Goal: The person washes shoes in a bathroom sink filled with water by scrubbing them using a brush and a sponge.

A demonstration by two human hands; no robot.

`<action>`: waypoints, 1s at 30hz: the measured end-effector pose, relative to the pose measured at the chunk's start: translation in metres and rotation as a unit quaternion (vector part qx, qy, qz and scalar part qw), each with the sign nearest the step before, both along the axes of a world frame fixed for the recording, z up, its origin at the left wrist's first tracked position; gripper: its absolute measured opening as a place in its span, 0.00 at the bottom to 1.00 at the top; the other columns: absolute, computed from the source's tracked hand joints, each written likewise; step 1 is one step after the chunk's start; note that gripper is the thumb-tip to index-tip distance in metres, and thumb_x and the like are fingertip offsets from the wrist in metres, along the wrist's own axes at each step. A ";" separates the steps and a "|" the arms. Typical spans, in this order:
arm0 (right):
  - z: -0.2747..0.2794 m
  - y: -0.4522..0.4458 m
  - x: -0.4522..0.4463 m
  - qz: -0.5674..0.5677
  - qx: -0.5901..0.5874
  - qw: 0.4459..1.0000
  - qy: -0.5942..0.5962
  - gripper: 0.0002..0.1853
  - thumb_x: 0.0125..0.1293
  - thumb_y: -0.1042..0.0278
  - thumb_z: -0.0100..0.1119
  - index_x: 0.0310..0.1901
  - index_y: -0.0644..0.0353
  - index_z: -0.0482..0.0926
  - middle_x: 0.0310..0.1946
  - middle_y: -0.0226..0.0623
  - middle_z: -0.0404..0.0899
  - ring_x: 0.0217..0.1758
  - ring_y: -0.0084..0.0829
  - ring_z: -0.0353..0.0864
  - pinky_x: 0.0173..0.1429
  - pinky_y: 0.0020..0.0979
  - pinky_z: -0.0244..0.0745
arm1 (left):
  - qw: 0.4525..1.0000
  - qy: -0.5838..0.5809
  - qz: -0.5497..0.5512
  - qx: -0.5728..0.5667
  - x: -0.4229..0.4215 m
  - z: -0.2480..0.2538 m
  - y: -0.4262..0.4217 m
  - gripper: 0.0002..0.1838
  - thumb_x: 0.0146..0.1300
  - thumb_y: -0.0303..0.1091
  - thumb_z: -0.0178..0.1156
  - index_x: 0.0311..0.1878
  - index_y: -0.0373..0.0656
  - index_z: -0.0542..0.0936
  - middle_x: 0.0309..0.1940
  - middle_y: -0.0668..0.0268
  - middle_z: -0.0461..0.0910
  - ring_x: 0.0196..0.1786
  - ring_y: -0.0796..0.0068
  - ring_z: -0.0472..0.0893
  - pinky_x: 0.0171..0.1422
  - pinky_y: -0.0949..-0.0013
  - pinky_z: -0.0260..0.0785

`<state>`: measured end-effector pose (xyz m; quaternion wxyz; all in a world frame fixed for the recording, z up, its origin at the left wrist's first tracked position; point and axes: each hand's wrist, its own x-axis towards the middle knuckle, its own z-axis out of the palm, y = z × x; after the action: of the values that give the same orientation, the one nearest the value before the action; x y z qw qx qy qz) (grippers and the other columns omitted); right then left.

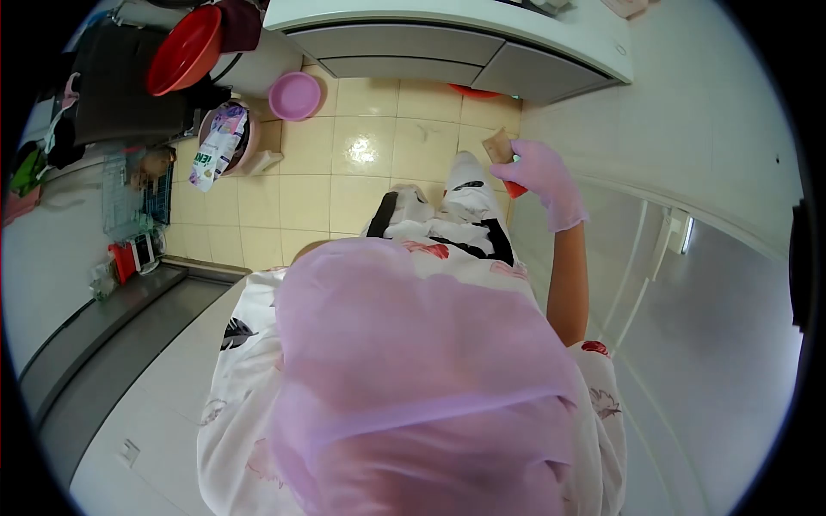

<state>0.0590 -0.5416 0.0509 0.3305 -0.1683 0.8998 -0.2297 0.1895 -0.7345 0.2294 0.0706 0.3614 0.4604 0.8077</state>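
Observation:
My right hand point(540, 176), in a thin lilac glove, is stretched out at the right, close to the wall. Its fingers are closed round a small object with a red part point(514, 188) below them and a flat tan part point(497, 146) above. What kind of object this is, I cannot make out. Very near the camera, my left hand point(413, 335) in a matching glove fills the lower middle, in front of my patterned white clothes. It is blurred, and its fingers cannot be told apart.
Pale yellow tiles point(361, 142) cover the floor. Grey cabinets point(404, 47) stand under a white counter point(413, 13). At the left are a red basin point(186, 50), a pink basin point(295, 95), a bin with a printed bag point(220, 142) and a wire basket point(129, 193). A white wall point(697, 146) bounds the right.

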 end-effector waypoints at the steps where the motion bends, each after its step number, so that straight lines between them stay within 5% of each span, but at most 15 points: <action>1: 0.000 -0.003 -0.004 -0.002 0.007 1.000 -0.012 0.20 0.43 0.52 0.61 0.30 0.62 0.77 0.23 0.42 0.77 0.27 0.38 0.77 0.34 0.32 0.71 | 1.000 -0.001 0.005 -0.001 -0.003 0.000 -0.003 0.15 0.60 0.32 0.48 0.49 0.40 0.77 0.29 0.67 0.78 0.28 0.75 0.74 0.37 0.74 0.65; 16: 0.016 -0.078 -0.192 0.113 0.001 0.994 -0.008 0.20 0.46 0.56 0.63 0.40 0.60 0.79 0.30 0.43 0.79 0.34 0.37 0.78 0.41 0.32 0.71 | 0.995 -0.013 0.094 -0.014 -0.153 0.005 -0.052 0.16 0.61 0.34 0.48 0.49 0.40 0.76 0.29 0.66 0.78 0.29 0.74 0.74 0.38 0.72 0.65; 30: 0.061 -0.118 -0.300 0.158 0.035 0.987 0.000 0.21 0.44 0.50 0.59 0.32 0.60 0.78 0.29 0.44 0.78 0.34 0.44 0.77 0.39 0.37 0.70 | 0.994 -0.028 0.098 -0.024 -0.279 0.019 -0.072 0.16 0.61 0.35 0.49 0.49 0.39 0.76 0.29 0.66 0.77 0.30 0.73 0.75 0.40 0.71 0.66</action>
<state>-0.2406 -0.6600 0.1122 0.3684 -0.2967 0.8693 -0.1435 -0.0892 -0.8061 0.2483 0.0123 0.2898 0.5111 0.8091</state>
